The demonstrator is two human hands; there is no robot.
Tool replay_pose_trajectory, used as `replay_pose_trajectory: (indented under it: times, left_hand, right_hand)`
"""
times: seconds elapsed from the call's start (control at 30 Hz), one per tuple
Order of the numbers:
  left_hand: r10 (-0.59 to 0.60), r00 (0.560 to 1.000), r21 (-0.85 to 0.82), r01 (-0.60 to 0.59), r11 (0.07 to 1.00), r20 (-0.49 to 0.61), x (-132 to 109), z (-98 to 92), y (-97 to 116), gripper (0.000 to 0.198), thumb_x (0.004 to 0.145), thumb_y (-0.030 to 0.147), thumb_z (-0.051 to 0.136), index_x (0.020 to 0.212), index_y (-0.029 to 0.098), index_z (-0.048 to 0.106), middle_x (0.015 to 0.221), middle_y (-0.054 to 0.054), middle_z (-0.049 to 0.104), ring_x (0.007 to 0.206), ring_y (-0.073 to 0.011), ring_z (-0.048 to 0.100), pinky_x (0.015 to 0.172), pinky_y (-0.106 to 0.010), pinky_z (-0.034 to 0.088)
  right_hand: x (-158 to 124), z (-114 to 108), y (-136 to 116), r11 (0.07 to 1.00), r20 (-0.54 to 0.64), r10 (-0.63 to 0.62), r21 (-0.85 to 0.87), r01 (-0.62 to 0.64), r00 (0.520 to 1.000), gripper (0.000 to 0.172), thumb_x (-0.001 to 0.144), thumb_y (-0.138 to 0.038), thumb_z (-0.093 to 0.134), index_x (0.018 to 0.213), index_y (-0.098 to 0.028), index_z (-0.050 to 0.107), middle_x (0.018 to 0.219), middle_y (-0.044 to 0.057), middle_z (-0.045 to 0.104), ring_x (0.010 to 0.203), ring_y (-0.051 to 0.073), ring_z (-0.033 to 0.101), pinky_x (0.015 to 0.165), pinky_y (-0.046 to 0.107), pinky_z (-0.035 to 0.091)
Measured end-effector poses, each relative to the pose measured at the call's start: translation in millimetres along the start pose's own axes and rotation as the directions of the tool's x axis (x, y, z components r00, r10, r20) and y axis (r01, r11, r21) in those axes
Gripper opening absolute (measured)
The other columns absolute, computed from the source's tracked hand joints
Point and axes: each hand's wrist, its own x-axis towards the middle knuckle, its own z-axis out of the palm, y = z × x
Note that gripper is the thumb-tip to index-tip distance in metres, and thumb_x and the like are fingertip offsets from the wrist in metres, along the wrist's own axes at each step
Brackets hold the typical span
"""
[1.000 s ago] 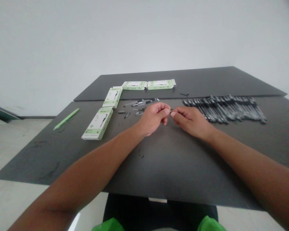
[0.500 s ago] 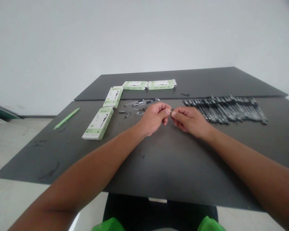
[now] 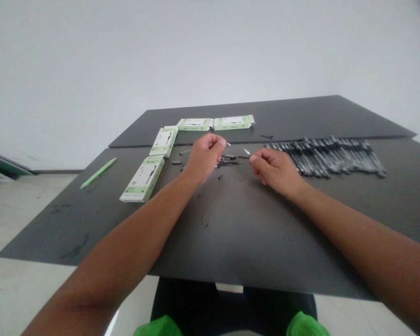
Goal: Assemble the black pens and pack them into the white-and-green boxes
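Note:
My right hand pinches a small pen tip between thumb and fingers, its silver cone pointing up and left. To its left, my left hand is closed in a pinch above loose pen parts, some of them covered by the hand. Whatever sits between the left fingertips is too small or hidden to name. Just beyond my right hand lies a long row of clear and black pens, packed side by side.
Green and white pen boxes form an L at the left and back of the dark table. A green pen lies far left. A small black piece lies near the table's seam, and dark scraps lie in front.
My hands, which met at the fingertips, are now apart. The left has moved left and slightly away over the loose parts. A silver tip now shows in my right fingers.

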Motion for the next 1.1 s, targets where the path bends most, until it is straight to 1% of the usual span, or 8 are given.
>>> replay_pose_trajectory:
  times: [0.1, 0.23, 0.5, 0.7, 0.8, 0.9, 1.03, 1.1]
  left_hand:
    - [0.067, 0.996, 0.197, -0.054, 0.979, -0.061, 8.9, -13.4, -1.7, 0.013, 0.100, 0.024, 0.069, 0.088, 0.019, 0.069, 0.072, 0.001, 0.063, 0.064, -0.0122, 0.051, 0.062, -0.027, 0.039]
    - [0.118, 0.990, 0.435, -0.072, 0.897, -0.081, 15.7, -24.1, -4.2, 0.012, 0.098, 0.022, 0.070, 0.086, 0.019, 0.073, 0.079, -0.001, 0.071, 0.074, -0.0162, 0.058, 0.073, -0.030, 0.043]
    - [0.085, 0.990, 0.646, -0.140, 0.750, 0.115, 18.1, -33.5, -9.1, 0.013, 0.097, 0.022, 0.071, 0.085, 0.020, 0.077, 0.079, -0.004, 0.074, 0.074, -0.0200, 0.061, 0.073, -0.033, 0.040]
    - [-0.074, 0.950, 0.758, -0.192, 0.623, 0.302, 12.0, -37.9, -4.3, 0.009, 0.081, 0.019, 0.082, 0.075, 0.022, 0.077, 0.072, -0.004, 0.072, 0.065, -0.0202, 0.059, 0.067, -0.033, 0.039]
    - [-0.123, 0.936, 0.761, -0.187, 0.621, 0.330, 10.7, -38.5, -8.1, 0.011, 0.074, 0.016, 0.087, 0.073, 0.022, 0.077, 0.070, -0.003, 0.072, 0.063, -0.0195, 0.059, 0.065, -0.033, 0.039]
    - [-0.142, 0.925, 0.757, -0.193, 0.624, 0.352, 9.6, -39.5, -10.8, 0.008, 0.077, 0.016, 0.084, 0.076, 0.022, 0.079, 0.073, -0.004, 0.074, 0.066, -0.0199, 0.063, 0.067, -0.033, 0.042]
    - [-0.162, 0.900, 0.787, -0.252, 0.563, 0.404, 7.7, -38.3, -7.4, 0.008, 0.090, 0.020, 0.074, 0.083, 0.021, 0.077, 0.083, -0.006, 0.077, 0.077, -0.0234, 0.068, 0.077, -0.036, 0.049]
    - [-0.117, 0.914, 0.778, -0.257, 0.574, 0.389, 7.2, -34.2, -5.3, 0.009, 0.096, 0.023, 0.069, 0.091, 0.020, 0.077, 0.091, -0.008, 0.079, 0.086, -0.0254, 0.071, 0.084, -0.038, 0.052]
  right_hand:
    - [0.7, -0.5, 1.5, 1.000, -0.025, -0.006, -0.004, 0.006, 1.000, 0.036, 0.107, -0.049, 0.063, 0.080, -0.024, 0.065, 0.059, -0.001, 0.060, 0.051, 0.016, 0.053, 0.055, 0.033, 0.040]
    - [1.0, -1.4, 3.0, 1.000, -0.077, -0.029, -0.003, 0.029, 0.997, 0.036, 0.106, -0.049, 0.064, 0.081, -0.024, 0.065, 0.061, 0.000, 0.062, 0.051, 0.016, 0.054, 0.053, 0.032, 0.040]
    - [0.7, -1.8, 2.4, 1.000, -0.123, -0.014, 0.017, 0.016, 0.992, 0.034, 0.105, -0.047, 0.065, 0.079, -0.025, 0.064, 0.062, 0.000, 0.063, 0.051, 0.017, 0.056, 0.053, 0.033, 0.043]
    - [1.0, -2.4, 2.1, 1.000, -0.132, -0.009, 0.011, 0.010, 0.991, 0.033, 0.106, -0.047, 0.065, 0.081, -0.025, 0.064, 0.063, 0.000, 0.064, 0.051, 0.018, 0.057, 0.054, 0.033, 0.043]
    - [0.9, -2.4, 2.5, 1.000, -0.129, -0.004, -0.003, 0.003, 0.992, 0.034, 0.106, -0.046, 0.064, 0.080, -0.025, 0.064, 0.063, 0.000, 0.064, 0.052, 0.018, 0.057, 0.055, 0.033, 0.043]
    - [0.9, -2.2, 2.8, 0.999, -0.132, -0.029, -0.028, 0.026, 0.991, 0.035, 0.106, -0.046, 0.065, 0.079, -0.024, 0.064, 0.064, 0.001, 0.065, 0.055, 0.017, 0.057, 0.058, 0.033, 0.043]
    - [0.9, -1.4, 2.5, 0.999, -0.110, -0.031, -0.038, 0.027, 0.993, 0.037, 0.106, -0.047, 0.064, 0.078, -0.024, 0.064, 0.065, 0.001, 0.065, 0.056, 0.017, 0.056, 0.060, 0.033, 0.042]
    - [1.0, -0.9, 2.6, 0.999, -0.099, -0.031, -0.043, 0.027, 0.995, 0.037, 0.106, -0.048, 0.064, 0.078, -0.024, 0.064, 0.064, 0.001, 0.064, 0.057, 0.016, 0.055, 0.060, 0.032, 0.041]
